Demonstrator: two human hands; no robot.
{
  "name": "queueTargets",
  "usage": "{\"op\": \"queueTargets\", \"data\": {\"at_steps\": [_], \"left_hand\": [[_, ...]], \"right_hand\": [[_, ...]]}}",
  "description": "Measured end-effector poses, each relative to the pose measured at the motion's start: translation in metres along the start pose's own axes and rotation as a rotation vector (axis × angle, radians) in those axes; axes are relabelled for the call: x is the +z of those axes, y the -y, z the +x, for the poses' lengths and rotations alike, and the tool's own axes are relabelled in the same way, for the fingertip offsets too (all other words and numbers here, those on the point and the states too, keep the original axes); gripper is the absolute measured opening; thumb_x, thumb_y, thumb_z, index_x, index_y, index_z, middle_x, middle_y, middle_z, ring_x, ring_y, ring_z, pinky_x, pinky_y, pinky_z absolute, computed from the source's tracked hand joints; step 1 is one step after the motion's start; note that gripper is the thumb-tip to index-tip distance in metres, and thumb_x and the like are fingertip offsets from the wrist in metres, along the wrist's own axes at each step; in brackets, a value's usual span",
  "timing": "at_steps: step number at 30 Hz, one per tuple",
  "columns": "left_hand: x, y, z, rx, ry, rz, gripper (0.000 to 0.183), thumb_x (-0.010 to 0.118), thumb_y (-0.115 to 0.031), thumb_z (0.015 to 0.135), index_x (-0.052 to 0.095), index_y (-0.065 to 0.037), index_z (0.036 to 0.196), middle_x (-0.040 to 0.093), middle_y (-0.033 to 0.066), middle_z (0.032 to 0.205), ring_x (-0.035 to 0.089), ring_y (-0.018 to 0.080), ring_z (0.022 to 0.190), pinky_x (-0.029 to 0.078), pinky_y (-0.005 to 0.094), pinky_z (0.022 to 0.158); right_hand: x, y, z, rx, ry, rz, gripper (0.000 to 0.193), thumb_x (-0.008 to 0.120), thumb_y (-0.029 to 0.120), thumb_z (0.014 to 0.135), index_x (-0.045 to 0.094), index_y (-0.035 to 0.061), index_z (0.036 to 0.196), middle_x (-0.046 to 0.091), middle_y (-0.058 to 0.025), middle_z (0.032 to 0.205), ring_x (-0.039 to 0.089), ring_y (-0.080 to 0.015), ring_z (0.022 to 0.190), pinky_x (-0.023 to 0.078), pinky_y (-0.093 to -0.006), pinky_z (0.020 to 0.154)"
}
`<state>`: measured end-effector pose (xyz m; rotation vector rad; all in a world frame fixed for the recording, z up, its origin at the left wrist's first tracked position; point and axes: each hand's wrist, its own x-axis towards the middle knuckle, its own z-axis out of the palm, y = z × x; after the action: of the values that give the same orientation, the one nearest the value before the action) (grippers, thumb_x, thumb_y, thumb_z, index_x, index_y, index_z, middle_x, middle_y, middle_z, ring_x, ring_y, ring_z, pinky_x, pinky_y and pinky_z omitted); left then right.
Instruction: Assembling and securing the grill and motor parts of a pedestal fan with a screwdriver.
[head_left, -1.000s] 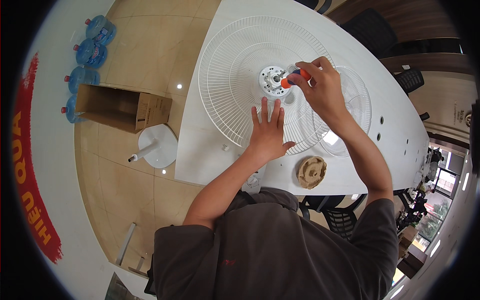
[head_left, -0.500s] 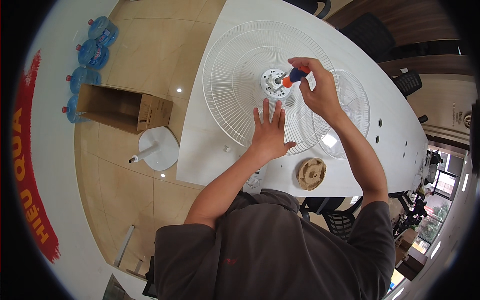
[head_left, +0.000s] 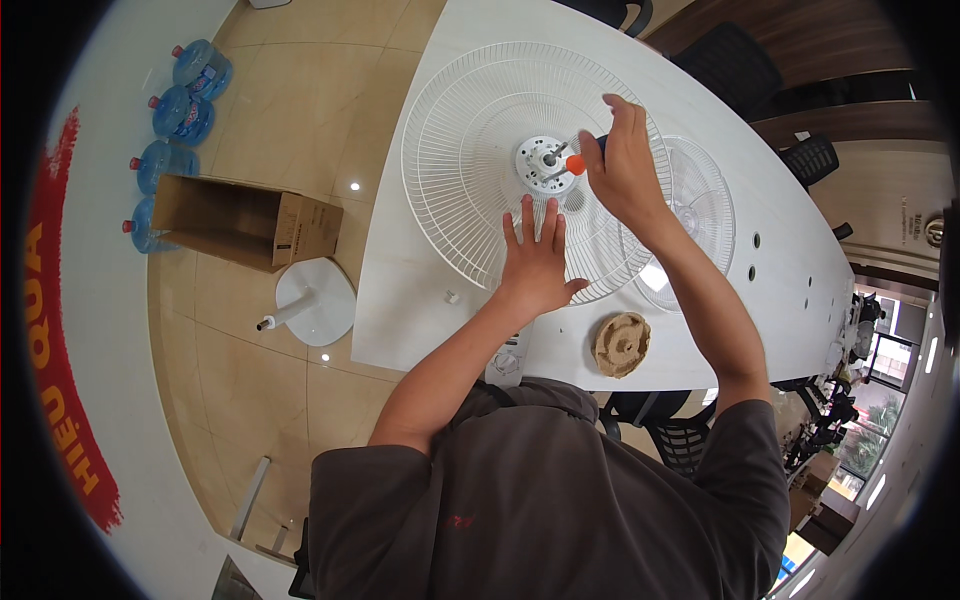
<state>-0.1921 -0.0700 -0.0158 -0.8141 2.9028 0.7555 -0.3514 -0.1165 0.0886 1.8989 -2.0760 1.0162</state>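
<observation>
A large round white wire fan grille (head_left: pixel 450 130) lies on the white table (head_left: pixel 400 325), with a white motor hub (head_left: pixel 533 182) at its centre. My left hand (head_left: pixel 535 265) rests flat on the grille's near side, fingers spread, their tips close to the hub. In my right hand (head_left: pixel 630 180) is a screwdriver (head_left: pixel 575 164) with an orange and blue handle, partly hidden by the fingers. Its shaft slants left toward the hub; whether the tip sits on a screw I cannot tell.
A second wire grille (head_left: pixel 708 185) lies partly under the first, at the right. A moulded brown pulp piece (head_left: pixel 621 345) and a small white part (head_left: pixel 452 297) lie nearer me. On the floor at left are a white fan base (head_left: pixel 325 310), an open cardboard box (head_left: pixel 310 230) and several water jugs (head_left: pixel 200 72).
My right hand has turned about the screwdriver handle, and its fingers now cover more of the blue part. My left hand stays on the grille.
</observation>
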Motion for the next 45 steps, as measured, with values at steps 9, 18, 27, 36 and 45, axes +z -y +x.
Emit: {"op": "queueTargets", "data": {"at_steps": [9, 18, 27, 36, 45], "left_hand": [[0.0, -0.002, 0.001, -0.015, 0.012, -0.03, 0.107, 0.059, -0.068, 0.087, 0.028, 0.01, 0.154, 0.007, 0.0267, 0.167, -0.006, 0.0562, 0.15, 0.002, 0.0754, 0.114], [-0.002, -0.002, 0.002, -0.01, 0.025, -0.019, 0.107, 0.059, -0.068, 0.087, 0.028, 0.011, 0.154, 0.006, 0.0267, 0.166, -0.005, 0.056, 0.15, 0.003, 0.0754, 0.114], [0.004, -0.001, -0.001, -0.016, -0.019, 0.021, 0.107, 0.056, -0.07, 0.088, 0.03, 0.01, 0.154, 0.008, 0.0273, 0.166, -0.004, 0.0564, 0.15, 0.005, 0.0759, 0.114], [0.0, -0.002, 0.0, -0.016, 0.017, 0.03, 0.106, 0.056, -0.07, 0.088, 0.03, 0.01, 0.154, 0.007, 0.0267, 0.167, -0.005, 0.0561, 0.151, 0.005, 0.0755, 0.114], [0.001, -0.003, 0.001, -0.016, -0.001, -0.003, 0.107, 0.059, -0.068, 0.087, 0.03, 0.01, 0.154, 0.006, 0.0268, 0.167, -0.004, 0.0561, 0.151, 0.004, 0.0756, 0.114]], "right_hand": [[-0.017, -0.02, -0.004, -0.033, 0.383, 0.177, 0.046, 0.081, 0.011, 0.083, 0.057, 0.0021, 0.122, 0.056, -0.0168, 0.111, 0.061, -0.0327, 0.102, 0.052, -0.0373, 0.09], [-0.018, -0.013, -0.003, 0.194, 0.431, 0.133, 0.051, 0.081, 0.027, 0.086, 0.056, 0.0008, 0.122, 0.061, -0.0228, 0.113, 0.066, -0.0339, 0.102, 0.054, -0.0406, 0.085], [-0.025, 0.028, 0.019, 0.531, 0.656, -0.262, 0.04, 0.072, 0.019, 0.092, 0.056, 0.0007, 0.124, 0.058, -0.0233, 0.117, 0.064, -0.0353, 0.108, 0.054, -0.0423, 0.087], [-0.016, 0.005, 0.005, 0.358, 0.421, -0.135, 0.035, 0.067, 0.006, 0.088, 0.057, -0.0005, 0.121, 0.062, -0.0182, 0.11, 0.064, -0.0362, 0.099, 0.053, -0.0427, 0.087], [-0.018, 0.002, 0.002, 0.108, 0.351, 0.178, 0.039, 0.067, 0.003, 0.089, 0.052, -0.001, 0.124, 0.062, -0.0218, 0.116, 0.066, -0.0375, 0.099, 0.055, -0.0422, 0.086]]}}
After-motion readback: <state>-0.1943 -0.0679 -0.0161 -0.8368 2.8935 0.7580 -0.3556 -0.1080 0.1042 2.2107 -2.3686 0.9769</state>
